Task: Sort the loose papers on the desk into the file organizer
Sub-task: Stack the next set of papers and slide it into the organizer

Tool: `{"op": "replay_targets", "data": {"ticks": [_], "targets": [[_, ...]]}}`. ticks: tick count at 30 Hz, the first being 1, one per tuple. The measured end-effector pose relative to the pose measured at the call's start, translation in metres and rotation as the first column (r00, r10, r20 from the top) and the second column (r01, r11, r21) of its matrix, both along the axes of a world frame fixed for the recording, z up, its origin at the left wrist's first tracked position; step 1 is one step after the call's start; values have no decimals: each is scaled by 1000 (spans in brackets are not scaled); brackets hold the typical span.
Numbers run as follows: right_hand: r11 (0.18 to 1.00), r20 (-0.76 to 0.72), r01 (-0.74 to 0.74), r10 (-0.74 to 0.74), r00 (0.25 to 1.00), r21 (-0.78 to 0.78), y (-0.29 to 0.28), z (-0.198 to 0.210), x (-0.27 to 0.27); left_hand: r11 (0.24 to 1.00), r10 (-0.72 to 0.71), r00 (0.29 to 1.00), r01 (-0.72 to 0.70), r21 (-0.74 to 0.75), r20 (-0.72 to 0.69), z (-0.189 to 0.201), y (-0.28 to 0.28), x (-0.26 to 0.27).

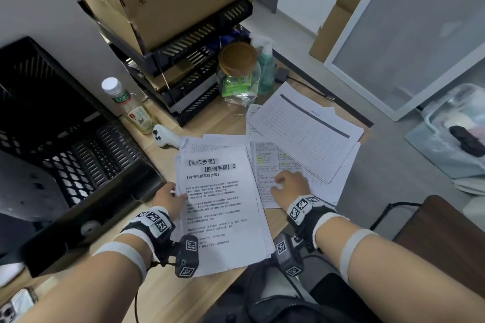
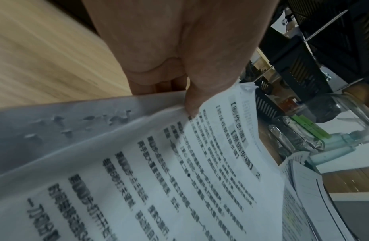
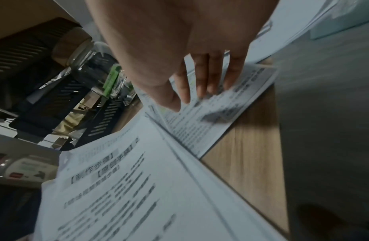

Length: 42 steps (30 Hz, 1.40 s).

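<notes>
A stack of printed sheets with bold headings lies at the desk's front edge. My left hand pinches its left edge, thumb on top and fingers underneath, lifting that side. Straight fingers of my right hand rest on a highlighted text sheet beside the stack, as the right wrist view also shows. A sheet with a ruled table lies further right on more papers. The black tiered file organizer stands at the back with a cardboard box on top.
A glass jar with a cork lid, a green spray bottle and a drink bottle stand near the organizer. A white controller lies behind the stack. A black perforated crate sits at left, a phone bottom left.
</notes>
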State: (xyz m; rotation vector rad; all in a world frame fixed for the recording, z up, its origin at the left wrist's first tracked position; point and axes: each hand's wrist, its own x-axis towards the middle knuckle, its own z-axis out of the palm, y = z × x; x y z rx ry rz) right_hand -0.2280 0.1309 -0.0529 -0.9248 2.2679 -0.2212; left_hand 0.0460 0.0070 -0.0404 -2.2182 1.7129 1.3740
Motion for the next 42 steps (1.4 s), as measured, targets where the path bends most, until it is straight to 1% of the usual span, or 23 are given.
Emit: {"op": "replay_targets", "data": {"ticks": [2, 3, 5, 7, 8, 10, 11, 12, 13, 15, 17, 19, 21, 22, 25, 26, 28, 30, 32, 35, 37, 39, 42], "targets": [[991, -190, 133, -130, 973, -1, 10, 4, -14, 1000, 8, 1000, -8, -11, 5, -1, -1, -1], [970, -259, 242, -236, 937, -7, 16, 6, -25, 1000, 13, 1000, -13, -17, 4, -2, -2, -1], [850, -280, 526, -513, 811, -33, 31, 14, -45, 1000, 4, 1000, -4, -23, 24, -3, -3, -2], [693, -186, 721, -708, 681, 2, 43, 9, -67, 1000, 11, 998, -9, -26, 69, -1, -3, -6], [645, -86, 761, -756, 649, 71, 49, 9, -75, 999, 18, 995, -16, -28, 95, 1, -2, -10], [649, 197, 744, -759, 621, 156, 57, 10, -85, 996, 38, 988, -26, -80, 149, 5, -1, -20], [630, 344, 761, -756, 557, 153, 60, 16, -86, 991, 34, 983, -9, -133, 181, 6, 0, -27], [614, 430, 780, -741, 516, 122, 60, 19, -86, 981, 24, 978, 17, -193, 206, 7, 1, -34], [579, 480, 813, -732, 483, 66, 61, 20, -87, 964, 0, 976, 58, -258, 217, 9, 3, -42], [520, 509, 854, -727, 460, -30, 62, 21, -90, 920, -87, 972, 162, -358, 216, 14, 5, -60], [466, 540, 879, -717, 440, -98, 68, 26, -97, 863, -235, 949, 303, -403, 211, 15, 5, -79], [425, 552, 893, -714, 431, -147, 78, 34, -110, 806, -458, 873, 488, -337, 169, 12, 8, -102], [400, 531, 889, -715, 454, -221, 92, 42, -123, 711, -675, 733, 676, -194, 83, 8, 16, -125], [397, 515, 883, -718, 468, -249, 100, 46, -128, 657, -744, 666, 744, -122, 55, 6, 22, -134], [403, 384, 850, -765, 517, -340, 121, 58, -149, 527, -846, 521, 849, 29, 113, -1, 34, -151], [393, 330, 846, -794, 510, -361, 130, 64, -159, 498, -860, 485, 865, 56, 156, -3, 35, -154], [350, 220, 847, -861, 459, -399, 150, 72, -180, 480, -868, 456, 871, 100, 196, -7, 33, -157], [313, 118, 855, -913, 391, -414, 176, 70, -207, 480, -870, 454, 869, 123, 193, -10, 28, -158], [264, 77, 864, -942, 326, -429, 209, 54, -239, 495, -863, 472, 861, 117, 180, -9, 22, -161], [183, 58, 859, -969, 239, -478, 241, 47, -258, 554, -829, 537, 828, 89, 160, 0, 18, -166], [140, 99, 851, -971, 218, -505, 242, 60, -246, 625, -780, 617, 779, 58, 105, 8, 19, -170], [87, 169, 854, -965, 199, -513, 230, 96, -211, 684, -729, 684, 729, 10, 24, 17, 24, -173], [23, 323, 860, -922, 215, -510, 214, 113, -179, 722, -686, 711, 692, -21, -152, 28, 31, -176]]}}
